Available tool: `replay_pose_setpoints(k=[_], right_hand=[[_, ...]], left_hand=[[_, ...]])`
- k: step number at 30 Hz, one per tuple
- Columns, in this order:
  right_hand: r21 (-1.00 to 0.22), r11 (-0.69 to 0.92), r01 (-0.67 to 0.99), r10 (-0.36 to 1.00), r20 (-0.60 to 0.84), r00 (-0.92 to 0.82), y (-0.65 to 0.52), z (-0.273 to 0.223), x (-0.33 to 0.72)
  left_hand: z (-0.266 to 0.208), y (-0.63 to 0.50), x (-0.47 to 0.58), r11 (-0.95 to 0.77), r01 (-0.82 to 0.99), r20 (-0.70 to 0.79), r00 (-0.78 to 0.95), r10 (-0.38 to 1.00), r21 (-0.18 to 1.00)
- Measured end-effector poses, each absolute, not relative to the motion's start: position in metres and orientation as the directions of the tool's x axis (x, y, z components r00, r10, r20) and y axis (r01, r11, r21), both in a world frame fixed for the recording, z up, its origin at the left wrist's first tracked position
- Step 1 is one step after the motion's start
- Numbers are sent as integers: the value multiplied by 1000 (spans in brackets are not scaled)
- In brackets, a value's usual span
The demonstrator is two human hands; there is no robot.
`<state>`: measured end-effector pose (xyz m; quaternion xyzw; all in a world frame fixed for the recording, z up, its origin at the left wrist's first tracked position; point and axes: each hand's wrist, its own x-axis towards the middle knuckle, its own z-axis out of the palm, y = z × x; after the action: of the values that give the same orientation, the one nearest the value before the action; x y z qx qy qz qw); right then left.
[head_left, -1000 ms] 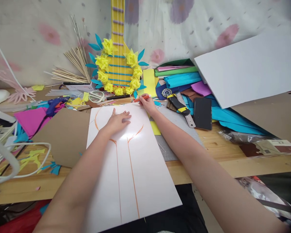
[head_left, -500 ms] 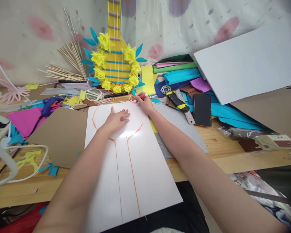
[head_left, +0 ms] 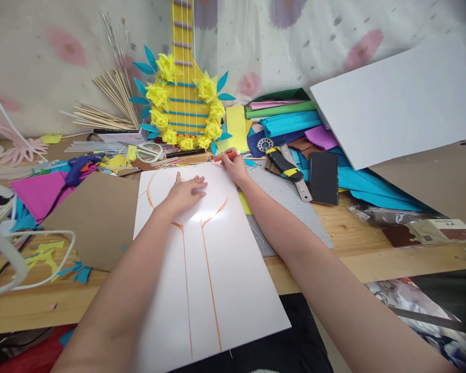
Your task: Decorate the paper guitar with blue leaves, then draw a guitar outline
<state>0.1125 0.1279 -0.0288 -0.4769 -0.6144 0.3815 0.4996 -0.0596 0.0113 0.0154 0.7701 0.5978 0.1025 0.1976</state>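
A large white board (head_left: 241,290) lies before me and overhangs the table's front edge. Orange lines on it form two long straight strokes and curved pieces near the far end. My left hand (head_left: 183,194) rests on the board with its fingers spread, holding nothing. At the board's far right corner, my right hand (head_left: 233,165) is closed around an orange marker (head_left: 219,158), its tip pointing left. Just behind stands a yellow paper guitar (head_left: 188,103) with yellow paper flowers and blue leaves around its body.
Scissors (head_left: 150,152), wooden sticks (head_left: 116,101) and a blue glue gun (head_left: 79,168) are at the left. To the right lie a cutter (head_left: 283,163), a steel ruler (head_left: 303,189), a phone (head_left: 323,177), coloured paper rolls (head_left: 289,123) and another white board (head_left: 399,103). Brown cardboard (head_left: 97,223) sits left.
My right hand and the marker have moved very slightly to the right. The white board has shifted a little in view; my left hand stays flat on it.
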Motion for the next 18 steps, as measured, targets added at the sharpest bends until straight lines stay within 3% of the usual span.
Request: replay_pose_setpoints(k=[6, 13, 18], right_hand=[[-915, 310, 257, 950, 287, -121, 129, -31, 110], [-950, 226, 216, 972, 234, 12, 130, -28, 115], [-935, 286, 210, 958, 276, -77, 133, -32, 114]], left_hand=[[15, 11, -60, -209, 870, -69, 266, 961, 446], [14, 12, -61, -221, 871, -63, 276, 959, 439], [14, 12, -61, -216, 872, -65, 271, 960, 440]])
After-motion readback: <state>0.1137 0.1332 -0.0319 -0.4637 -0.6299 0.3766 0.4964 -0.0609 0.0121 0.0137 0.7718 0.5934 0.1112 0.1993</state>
